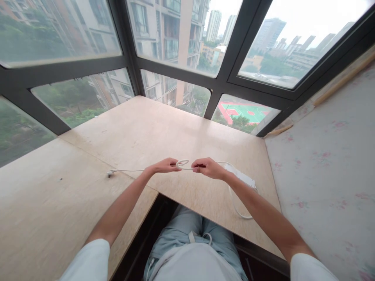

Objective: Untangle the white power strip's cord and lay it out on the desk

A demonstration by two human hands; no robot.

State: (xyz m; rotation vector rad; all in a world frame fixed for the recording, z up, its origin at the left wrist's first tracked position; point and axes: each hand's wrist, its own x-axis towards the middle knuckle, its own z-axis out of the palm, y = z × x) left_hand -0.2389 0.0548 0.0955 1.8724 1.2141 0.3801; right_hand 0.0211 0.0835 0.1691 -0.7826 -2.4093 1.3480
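A white power cord [183,162] is stretched between my two hands, with a small loop in it at the middle. My left hand [166,165] pinches the cord on the left of the loop. On the other side my right hand [208,168] grips it between thumb and fingers. The cord's plug [110,173] lies on the wooden surface to the left. A white power strip [240,175] rests behind my right forearm, which partly hides it. More of the cord curves on the surface below the strip.
The pale wooden tabletop [172,132] reaches to dark window frames [133,64]. A flower-patterned wall [322,171] borders it on the right. The tabletop's near edge has an angled cut-out where my legs [187,226] are.
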